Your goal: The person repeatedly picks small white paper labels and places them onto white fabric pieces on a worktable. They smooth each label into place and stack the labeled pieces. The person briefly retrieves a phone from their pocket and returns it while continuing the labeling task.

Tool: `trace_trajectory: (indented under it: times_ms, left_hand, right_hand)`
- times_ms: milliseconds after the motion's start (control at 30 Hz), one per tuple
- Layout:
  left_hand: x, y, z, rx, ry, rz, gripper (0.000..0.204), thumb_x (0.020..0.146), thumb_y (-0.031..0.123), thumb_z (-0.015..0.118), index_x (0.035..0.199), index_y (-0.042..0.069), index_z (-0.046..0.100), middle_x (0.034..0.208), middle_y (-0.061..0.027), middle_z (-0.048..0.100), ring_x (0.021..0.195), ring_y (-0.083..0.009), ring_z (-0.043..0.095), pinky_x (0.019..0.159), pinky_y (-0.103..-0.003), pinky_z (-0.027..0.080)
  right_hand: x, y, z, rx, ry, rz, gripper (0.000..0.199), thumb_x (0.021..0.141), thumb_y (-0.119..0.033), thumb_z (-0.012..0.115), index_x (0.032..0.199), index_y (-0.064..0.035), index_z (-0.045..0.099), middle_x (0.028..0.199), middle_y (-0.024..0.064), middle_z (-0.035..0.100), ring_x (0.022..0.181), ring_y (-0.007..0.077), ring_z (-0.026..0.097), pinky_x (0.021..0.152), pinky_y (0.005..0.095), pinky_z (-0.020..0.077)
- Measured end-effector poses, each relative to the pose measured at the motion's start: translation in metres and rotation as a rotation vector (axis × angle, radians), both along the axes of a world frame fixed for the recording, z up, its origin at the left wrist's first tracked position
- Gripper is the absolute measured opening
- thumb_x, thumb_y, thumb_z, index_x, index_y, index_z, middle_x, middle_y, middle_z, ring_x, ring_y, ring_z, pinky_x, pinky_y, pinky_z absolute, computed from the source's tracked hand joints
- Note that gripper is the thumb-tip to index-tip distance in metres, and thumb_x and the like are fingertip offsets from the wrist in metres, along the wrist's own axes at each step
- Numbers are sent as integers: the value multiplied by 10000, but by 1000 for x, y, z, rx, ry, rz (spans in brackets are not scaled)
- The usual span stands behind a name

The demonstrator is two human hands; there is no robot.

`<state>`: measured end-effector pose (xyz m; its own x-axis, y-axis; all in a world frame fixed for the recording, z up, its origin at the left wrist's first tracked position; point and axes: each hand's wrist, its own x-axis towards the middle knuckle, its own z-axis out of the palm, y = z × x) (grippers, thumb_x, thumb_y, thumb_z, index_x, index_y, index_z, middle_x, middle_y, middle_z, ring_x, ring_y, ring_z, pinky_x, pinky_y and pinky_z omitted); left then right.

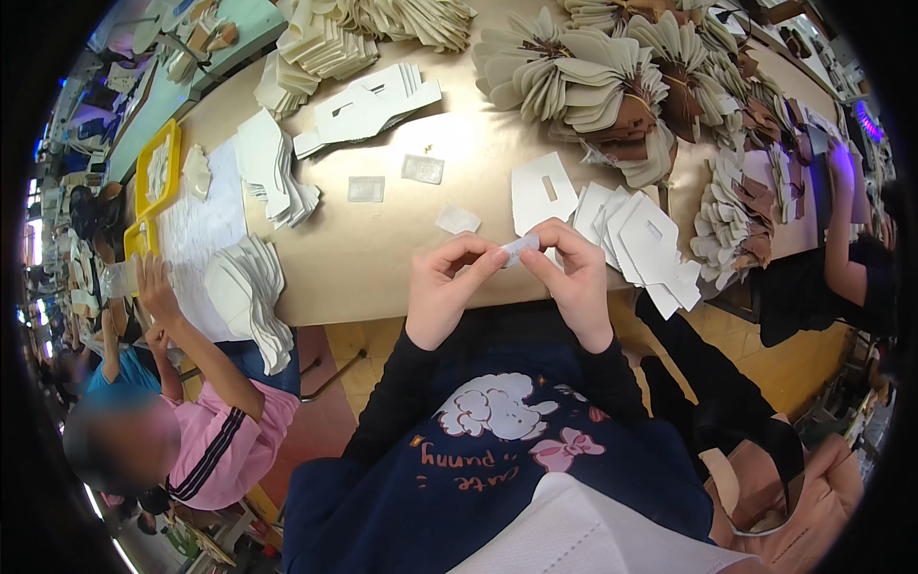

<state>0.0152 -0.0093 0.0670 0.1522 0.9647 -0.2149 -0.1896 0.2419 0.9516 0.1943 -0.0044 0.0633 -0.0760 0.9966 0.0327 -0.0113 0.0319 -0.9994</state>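
Observation:
My left hand (443, 290) and my right hand (572, 277) meet at the near edge of the brown table (382, 249). Together they pinch a small clear plastic packet (518, 248) between thumbs and fingertips. Right of my right hand lies a fanned row of white die-cut cards (639, 239), each with a small slot. Three more small clear packets lie on the table beyond my hands: one close (457, 219), two farther (422, 168), (365, 188).
Stacks of white die-cut cards (273, 172) and beige shoe-sole bundles (593, 77) cover the table. A person in a pink top (220, 430) works at the left by a yellow tray (153, 167). Another person's arm (841, 220) reaches in at the right.

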Motion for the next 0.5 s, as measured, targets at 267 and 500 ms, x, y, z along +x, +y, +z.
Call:
trace_trajectory:
  times_ms: [267,500]
  left_hand:
    - [3,-1,4,-13,-41,123,106,941,69,688,953,-34,713,873,-28,681,818,-86,605,757,-233,467]
    - [-7,3,4,-69,-8,130,133,953,107,681,961,-25,700,877,-37,680,831,-114,614,798,-261,481]
  right_hand:
    - [-6,-13,7,7,-70,-53,112,872,-43,726,816,29,661,805,61,638,753,131,576,710,253,438]
    - [0,-8,0,-79,29,-58,144,937,-103,664,970,22,730,867,53,651,813,126,581,796,259,467]
